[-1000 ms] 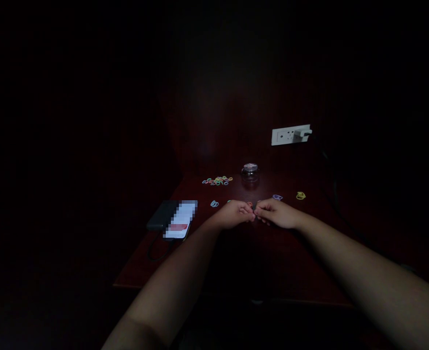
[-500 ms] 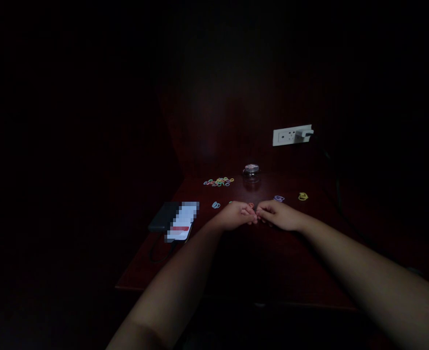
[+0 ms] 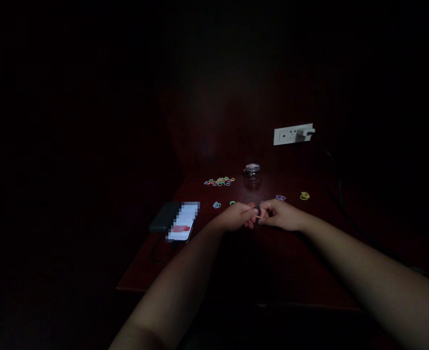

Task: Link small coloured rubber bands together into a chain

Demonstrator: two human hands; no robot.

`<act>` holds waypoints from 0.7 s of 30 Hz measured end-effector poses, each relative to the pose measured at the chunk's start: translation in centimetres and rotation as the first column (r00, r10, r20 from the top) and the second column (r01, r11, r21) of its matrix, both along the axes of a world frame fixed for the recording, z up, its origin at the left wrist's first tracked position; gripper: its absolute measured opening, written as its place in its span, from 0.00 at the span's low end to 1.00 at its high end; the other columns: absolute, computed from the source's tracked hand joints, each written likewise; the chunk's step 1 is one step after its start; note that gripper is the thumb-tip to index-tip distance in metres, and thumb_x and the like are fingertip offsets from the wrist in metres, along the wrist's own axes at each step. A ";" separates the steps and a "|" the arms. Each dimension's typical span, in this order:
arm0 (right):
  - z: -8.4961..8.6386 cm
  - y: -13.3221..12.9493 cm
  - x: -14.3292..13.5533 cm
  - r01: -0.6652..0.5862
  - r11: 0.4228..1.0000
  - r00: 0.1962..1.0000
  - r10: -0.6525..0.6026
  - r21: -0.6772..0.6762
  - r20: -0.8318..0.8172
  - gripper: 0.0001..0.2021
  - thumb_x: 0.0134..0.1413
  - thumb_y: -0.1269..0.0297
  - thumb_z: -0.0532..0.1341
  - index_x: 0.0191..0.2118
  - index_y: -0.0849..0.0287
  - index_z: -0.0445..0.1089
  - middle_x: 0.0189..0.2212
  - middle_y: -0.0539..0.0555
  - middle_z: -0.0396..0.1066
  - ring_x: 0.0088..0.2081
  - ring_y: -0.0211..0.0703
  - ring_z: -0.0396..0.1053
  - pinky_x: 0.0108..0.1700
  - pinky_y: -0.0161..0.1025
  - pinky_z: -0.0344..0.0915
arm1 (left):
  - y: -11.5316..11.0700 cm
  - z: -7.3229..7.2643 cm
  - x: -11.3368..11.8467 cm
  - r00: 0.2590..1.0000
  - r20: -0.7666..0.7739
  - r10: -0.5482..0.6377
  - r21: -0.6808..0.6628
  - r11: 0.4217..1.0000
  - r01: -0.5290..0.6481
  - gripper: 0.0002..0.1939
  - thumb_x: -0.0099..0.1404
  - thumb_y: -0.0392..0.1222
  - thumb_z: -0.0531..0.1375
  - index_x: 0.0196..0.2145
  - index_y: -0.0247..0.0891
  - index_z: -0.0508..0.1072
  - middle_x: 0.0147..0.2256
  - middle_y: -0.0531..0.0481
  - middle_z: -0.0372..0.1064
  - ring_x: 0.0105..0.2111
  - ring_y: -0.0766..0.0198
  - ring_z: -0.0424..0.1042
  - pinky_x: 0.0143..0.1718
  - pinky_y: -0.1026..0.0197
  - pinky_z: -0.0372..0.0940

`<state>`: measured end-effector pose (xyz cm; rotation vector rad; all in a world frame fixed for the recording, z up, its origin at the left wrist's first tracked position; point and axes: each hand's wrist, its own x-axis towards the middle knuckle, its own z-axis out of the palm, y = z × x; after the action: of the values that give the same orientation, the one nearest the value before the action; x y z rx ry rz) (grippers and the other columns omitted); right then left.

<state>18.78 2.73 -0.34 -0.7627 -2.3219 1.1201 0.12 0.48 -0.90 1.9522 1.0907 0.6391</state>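
Observation:
My left hand (image 3: 239, 217) and my right hand (image 3: 280, 215) meet above the middle of the table, fingers pinched. Between their fingertips runs a thin, pale orange strip, which looks like a small elastic band (image 3: 258, 217); most of it is hidden by the fingers. Just beyond the hands lie small groups of coloured elastic bands: light blue bands (image 3: 217, 205), a green band (image 3: 232, 203) partly behind my left hand, orange bands (image 3: 251, 205), purple bands (image 3: 280, 198) and yellow bands (image 3: 304, 196). A mixed pile of bands (image 3: 219, 182) sits farther back.
A clear jar with a lid (image 3: 252, 175) stands at the back of the dark red table (image 3: 145, 277). To the left, a phone (image 3: 183, 222) lies by a dark flat box (image 3: 163, 217) with a cable. A wall socket (image 3: 290, 134) holds a plug with a hanging cord.
My fingertips have drawn slightly apart, and the thin strip now shows between them. More of the green band shows beside my left hand. The view has shifted slightly.

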 end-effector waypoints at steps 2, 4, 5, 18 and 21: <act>0.1 -0.1 0.0 0.013 1.000 1.000 -0.013 0.003 -0.002 0.14 0.43 0.58 0.62 0.21 0.61 0.59 0.20 0.47 0.61 0.22 0.31 0.55 0.24 0.31 0.52 | 0.0 0.1 0.0 1.000 -0.017 0.002 0.009 1.000 -0.001 0.21 0.65 0.49 0.49 0.24 0.30 0.69 0.19 0.50 0.67 0.20 0.72 0.64 0.24 0.69 0.58; 0.1 -0.1 0.0 0.025 1.000 1.000 -0.025 -0.002 -0.007 0.14 0.42 0.57 0.63 0.21 0.61 0.59 0.20 0.47 0.62 0.22 0.31 0.56 0.24 0.31 0.52 | 0.0 0.1 0.0 1.000 -0.012 -0.002 0.007 1.000 0.002 0.21 0.65 0.48 0.49 0.24 0.30 0.69 0.20 0.50 0.67 0.20 0.72 0.63 0.24 0.69 0.58; 0.1 0.0 0.0 0.032 0.999 0.999 -0.032 -0.007 -0.011 0.14 0.42 0.57 0.63 0.21 0.61 0.60 0.20 0.47 0.62 0.22 0.31 0.56 0.24 0.31 0.52 | 0.1 0.1 0.0 1.000 -0.001 -0.003 0.001 1.000 0.003 0.21 0.65 0.48 0.49 0.24 0.30 0.69 0.20 0.49 0.67 0.20 0.72 0.64 0.24 0.69 0.59; -0.2 0.6 0.4 -0.034 0.994 0.999 0.038 -0.104 0.029 0.16 0.53 0.52 0.55 0.30 0.63 0.67 0.22 0.50 0.65 0.22 0.32 0.60 0.24 0.32 0.57 | 0.6 -0.8 -0.2 0.983 0.183 -0.013 -0.122 0.992 0.036 0.13 0.55 0.45 0.62 0.30 0.30 0.71 0.30 0.46 0.73 0.29 0.69 0.69 0.33 0.65 0.63; -0.1 0.7 0.5 -0.049 0.995 0.997 0.054 -0.086 0.048 0.19 0.56 0.53 0.51 0.26 0.63 0.67 0.20 0.51 0.65 0.21 0.33 0.60 0.25 0.33 0.58 | 0.7 -0.9 -0.4 0.983 0.181 -0.023 -0.132 0.990 0.048 0.14 0.53 0.45 0.63 0.31 0.29 0.72 0.31 0.45 0.73 0.29 0.68 0.70 0.32 0.65 0.63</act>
<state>19.28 3.44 -0.42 -0.7738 -2.3603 1.2426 -0.28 1.16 -1.78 1.7580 0.9607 0.6885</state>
